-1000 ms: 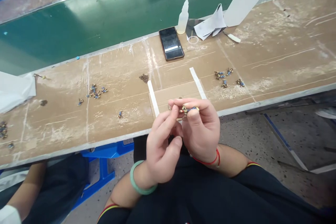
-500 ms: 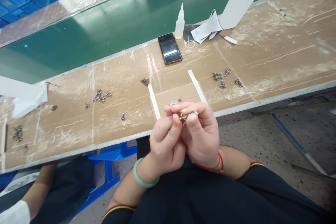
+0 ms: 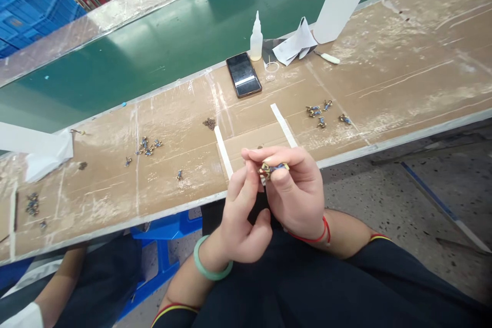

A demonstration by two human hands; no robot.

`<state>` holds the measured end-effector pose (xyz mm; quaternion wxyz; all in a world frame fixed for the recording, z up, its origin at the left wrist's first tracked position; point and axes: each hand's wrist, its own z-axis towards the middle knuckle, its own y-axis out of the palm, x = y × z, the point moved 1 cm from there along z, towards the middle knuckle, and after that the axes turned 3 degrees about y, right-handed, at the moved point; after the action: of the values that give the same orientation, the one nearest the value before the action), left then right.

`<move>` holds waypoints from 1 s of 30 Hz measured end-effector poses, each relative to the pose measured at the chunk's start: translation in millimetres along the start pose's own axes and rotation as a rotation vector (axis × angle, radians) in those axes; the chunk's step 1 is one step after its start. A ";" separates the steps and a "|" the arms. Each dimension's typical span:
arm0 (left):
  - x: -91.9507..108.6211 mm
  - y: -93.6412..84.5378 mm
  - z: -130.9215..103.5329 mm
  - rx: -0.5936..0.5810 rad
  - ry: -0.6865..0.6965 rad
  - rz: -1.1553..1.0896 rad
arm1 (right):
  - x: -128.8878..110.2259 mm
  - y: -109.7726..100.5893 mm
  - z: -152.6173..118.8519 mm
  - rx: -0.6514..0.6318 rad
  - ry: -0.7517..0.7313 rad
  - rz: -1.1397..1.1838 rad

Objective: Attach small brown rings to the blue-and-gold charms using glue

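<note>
My right hand (image 3: 298, 192), with a red string at its wrist, pinches a small blue-and-gold figurine (image 3: 273, 169) between thumb and fingers. The piece lies roughly sideways, and the fingers hide part of it. Fingertips of my left hand (image 3: 246, 215) are at the figurine's left end; whether they touch it I cannot tell. Its thumb stands apart from the other fingers, and a green bangle circles that wrist. Both hands are above the table's front edge, before a cardboard patch (image 3: 253, 138) bordered by white strips.
Similar figurines lie in a right cluster (image 3: 317, 111) and a left cluster (image 3: 148, 147). Near the strips is a pile of brown bits (image 3: 209, 123). Behind stand a phone (image 3: 244, 76), a squeeze bottle (image 3: 256, 41) and a white-handled tool (image 3: 329, 58). Another person's arm (image 3: 63, 279) is at lower left.
My left thumb has come away from the figurine and dropped lower, opening that hand. My right hand keeps its pinch. The whole view has shifted slightly.
</note>
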<state>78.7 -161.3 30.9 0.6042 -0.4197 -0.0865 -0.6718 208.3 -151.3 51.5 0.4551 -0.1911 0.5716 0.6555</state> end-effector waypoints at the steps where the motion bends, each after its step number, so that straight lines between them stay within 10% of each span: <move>1: 0.3 1.2 -0.1 -0.006 0.007 -0.018 | -0.3 -0.3 0.1 -0.003 -0.020 -0.006; 23: -6.6 6.6 14.0 0.080 0.218 0.542 | 4.6 0.7 -2.8 0.059 0.059 0.048; 30: -11.6 -3.2 3.0 0.088 -0.072 0.521 | 10.0 -90.9 12.9 0.106 -0.022 -0.666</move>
<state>76.2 -150.0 26.3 0.7708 -0.4250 -0.0262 -0.4738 280.7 -141.8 -5.0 0.6597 -0.3361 0.5060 0.4424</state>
